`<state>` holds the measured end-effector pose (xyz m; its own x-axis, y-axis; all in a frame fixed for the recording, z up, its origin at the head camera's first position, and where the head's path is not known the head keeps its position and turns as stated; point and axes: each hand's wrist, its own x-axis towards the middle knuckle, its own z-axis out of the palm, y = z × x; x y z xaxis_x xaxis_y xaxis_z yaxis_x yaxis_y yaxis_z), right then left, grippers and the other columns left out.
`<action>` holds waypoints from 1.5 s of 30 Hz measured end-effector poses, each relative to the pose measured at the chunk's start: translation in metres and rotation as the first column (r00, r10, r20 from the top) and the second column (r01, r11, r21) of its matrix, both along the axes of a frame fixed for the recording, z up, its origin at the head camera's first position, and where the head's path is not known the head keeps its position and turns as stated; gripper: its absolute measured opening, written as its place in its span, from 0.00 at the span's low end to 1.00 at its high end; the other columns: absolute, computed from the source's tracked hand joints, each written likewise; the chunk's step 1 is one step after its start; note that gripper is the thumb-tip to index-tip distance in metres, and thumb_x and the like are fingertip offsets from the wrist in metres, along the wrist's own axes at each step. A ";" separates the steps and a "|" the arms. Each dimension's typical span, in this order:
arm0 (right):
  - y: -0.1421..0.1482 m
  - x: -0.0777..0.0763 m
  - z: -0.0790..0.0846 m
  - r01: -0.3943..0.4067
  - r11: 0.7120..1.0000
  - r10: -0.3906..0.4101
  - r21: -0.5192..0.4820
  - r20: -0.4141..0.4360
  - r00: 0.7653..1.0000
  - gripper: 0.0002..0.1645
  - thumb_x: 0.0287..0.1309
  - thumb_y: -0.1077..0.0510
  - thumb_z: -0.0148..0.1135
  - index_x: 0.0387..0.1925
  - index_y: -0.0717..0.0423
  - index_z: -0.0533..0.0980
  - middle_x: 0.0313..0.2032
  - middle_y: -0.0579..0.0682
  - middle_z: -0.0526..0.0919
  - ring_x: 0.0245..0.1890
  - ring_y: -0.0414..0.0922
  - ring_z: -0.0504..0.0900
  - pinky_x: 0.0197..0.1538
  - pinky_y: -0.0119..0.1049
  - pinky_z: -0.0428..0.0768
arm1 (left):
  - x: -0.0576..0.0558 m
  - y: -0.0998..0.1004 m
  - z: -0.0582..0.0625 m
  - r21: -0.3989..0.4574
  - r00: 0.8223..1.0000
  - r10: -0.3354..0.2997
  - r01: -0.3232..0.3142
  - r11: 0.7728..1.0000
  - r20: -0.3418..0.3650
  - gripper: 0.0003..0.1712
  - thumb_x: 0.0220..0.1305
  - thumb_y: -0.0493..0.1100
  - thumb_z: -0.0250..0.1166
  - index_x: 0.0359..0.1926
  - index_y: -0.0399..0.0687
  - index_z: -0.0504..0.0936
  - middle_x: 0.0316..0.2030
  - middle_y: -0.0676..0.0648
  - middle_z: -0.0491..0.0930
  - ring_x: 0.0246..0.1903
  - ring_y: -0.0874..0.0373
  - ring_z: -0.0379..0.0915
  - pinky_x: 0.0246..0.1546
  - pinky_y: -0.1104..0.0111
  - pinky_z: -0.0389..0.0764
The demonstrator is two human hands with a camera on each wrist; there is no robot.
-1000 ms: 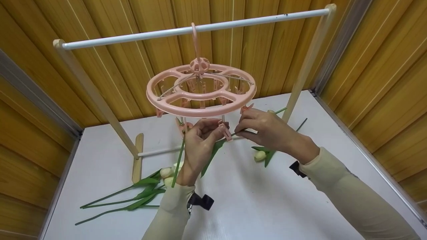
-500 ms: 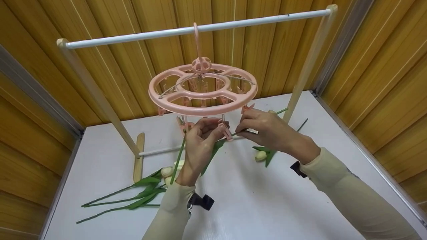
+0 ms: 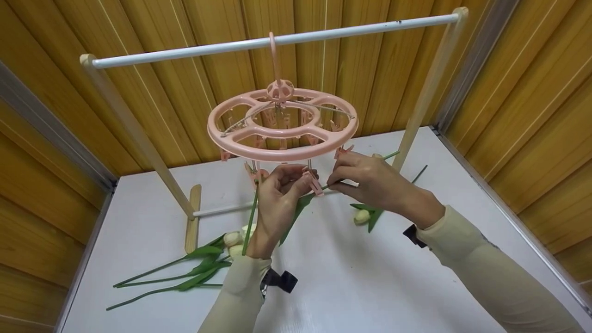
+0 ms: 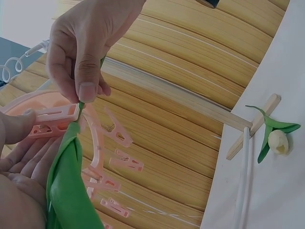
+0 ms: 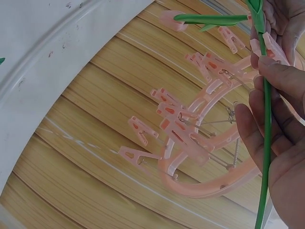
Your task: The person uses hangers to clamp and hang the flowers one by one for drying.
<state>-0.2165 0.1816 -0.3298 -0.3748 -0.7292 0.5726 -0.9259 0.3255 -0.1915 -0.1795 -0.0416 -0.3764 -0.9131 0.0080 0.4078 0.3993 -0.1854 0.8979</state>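
Note:
My left hand (image 3: pixel 276 199) pinches a pink clothespin (image 3: pixel 314 182) that hangs from the round pink clip hanger (image 3: pixel 282 153). Between finger and thumb, my right hand (image 3: pixel 372 178) holds the green stem (image 5: pixel 266 157) of an artificial flower. In the left wrist view that stem lies at the tip of the clothespin (image 4: pixel 56 114); whether it is clamped I cannot tell. The flower's green leaf (image 4: pixel 71 179) hangs below the clip, its bloom hidden in the head view. Another green stem (image 3: pixel 251 217) hangs from the hanger beside my left wrist.
A wooden stand with a white bar (image 3: pixel 199 52) carries the hanger. Several white tulips (image 3: pixel 232 239) lie on the white table (image 3: pixel 351 286) at left, and another tulip (image 3: pixel 362 217) at right. Several other pink clips (image 5: pixel 136 129) dangle around the ring. Wood-patterned walls (image 3: pixel 541 115) enclose the table.
Both hands keep almost the same place and grip. The hanging stem beside my left wrist has swung slightly, and the view has shifted a little.

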 end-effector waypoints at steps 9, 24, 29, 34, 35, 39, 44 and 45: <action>0.001 0.001 0.001 0.005 1.000 -0.005 0.001 0.001 1.000 0.13 0.51 0.69 0.83 0.37 0.58 0.87 0.38 0.51 0.84 0.38 0.46 0.84 0.45 0.41 0.90 | 0.001 0.001 0.000 -0.003 1.000 -0.003 0.003 1.000 0.009 0.15 0.72 0.30 0.69 0.56 0.29 0.80 0.48 0.37 0.87 0.48 0.46 0.87 0.51 0.57 0.88; 0.001 0.002 0.000 0.046 0.998 -0.045 0.044 -0.029 0.999 0.13 0.52 0.67 0.83 0.39 0.59 0.88 0.38 0.51 0.85 0.39 0.46 0.85 0.44 0.40 0.90 | 0.001 -0.001 -0.002 0.002 1.000 -0.030 0.030 1.000 -0.010 0.17 0.72 0.33 0.69 0.57 0.30 0.80 0.50 0.38 0.87 0.50 0.45 0.87 0.54 0.56 0.87; 0.002 0.003 0.000 0.059 0.997 -0.058 0.053 -0.023 0.998 0.14 0.52 0.66 0.83 0.40 0.59 0.88 0.40 0.51 0.86 0.43 0.47 0.87 0.45 0.41 0.90 | -0.002 -0.002 -0.005 -0.036 0.999 0.004 -0.006 0.999 -0.037 0.17 0.72 0.32 0.69 0.57 0.28 0.81 0.50 0.37 0.87 0.50 0.46 0.87 0.54 0.58 0.86; 0.002 0.003 0.000 0.048 0.998 -0.047 0.033 -0.023 0.999 0.14 0.51 0.67 0.84 0.40 0.59 0.87 0.40 0.51 0.86 0.44 0.48 0.87 0.46 0.43 0.90 | -0.006 -0.004 -0.008 -0.070 0.996 0.030 -0.036 0.997 -0.079 0.18 0.72 0.32 0.69 0.58 0.27 0.82 0.51 0.36 0.87 0.52 0.46 0.86 0.56 0.59 0.85; 0.002 0.003 0.000 0.046 0.999 -0.045 0.029 -0.025 0.999 0.15 0.51 0.67 0.84 0.40 0.59 0.87 0.40 0.50 0.86 0.44 0.48 0.87 0.47 0.43 0.90 | -0.006 -0.004 -0.009 -0.077 0.996 0.036 -0.043 0.996 -0.087 0.18 0.72 0.32 0.69 0.59 0.27 0.82 0.52 0.36 0.87 0.52 0.46 0.86 0.57 0.59 0.85; 0.002 0.005 0.000 0.019 1.000 -0.019 0.004 -0.018 1.000 0.14 0.52 0.67 0.83 0.40 0.59 0.87 0.40 0.50 0.86 0.44 0.48 0.86 0.50 0.44 0.89 | -0.007 -0.006 -0.013 -0.104 0.994 0.051 -0.062 0.993 -0.098 0.19 0.73 0.33 0.68 0.60 0.28 0.82 0.53 0.37 0.87 0.53 0.47 0.86 0.57 0.60 0.85; 0.002 0.008 0.002 -0.015 1.000 0.014 -0.023 -0.026 1.000 0.14 0.52 0.68 0.82 0.40 0.58 0.86 0.41 0.49 0.86 0.44 0.47 0.85 0.50 0.42 0.89 | -0.008 -0.008 -0.014 -0.117 0.993 0.060 -0.072 0.990 -0.104 0.20 0.74 0.34 0.68 0.62 0.28 0.81 0.54 0.37 0.86 0.54 0.47 0.86 0.58 0.60 0.84; 0.002 0.009 0.002 -0.019 0.999 0.018 -0.028 -0.031 0.999 0.15 0.52 0.69 0.82 0.41 0.58 0.86 0.41 0.49 0.86 0.44 0.47 0.85 0.50 0.42 0.89 | -0.008 -0.008 -0.014 -0.115 0.992 0.062 -0.074 0.991 -0.106 0.20 0.74 0.33 0.68 0.62 0.28 0.81 0.54 0.37 0.86 0.54 0.47 0.86 0.58 0.60 0.84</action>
<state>-0.2078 0.1833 -0.3275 -0.3430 -0.7195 0.6039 -0.9375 0.3028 -0.1717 -0.1877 -0.0495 -0.3903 -0.8670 0.0010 0.4984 0.4977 -0.0488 0.8660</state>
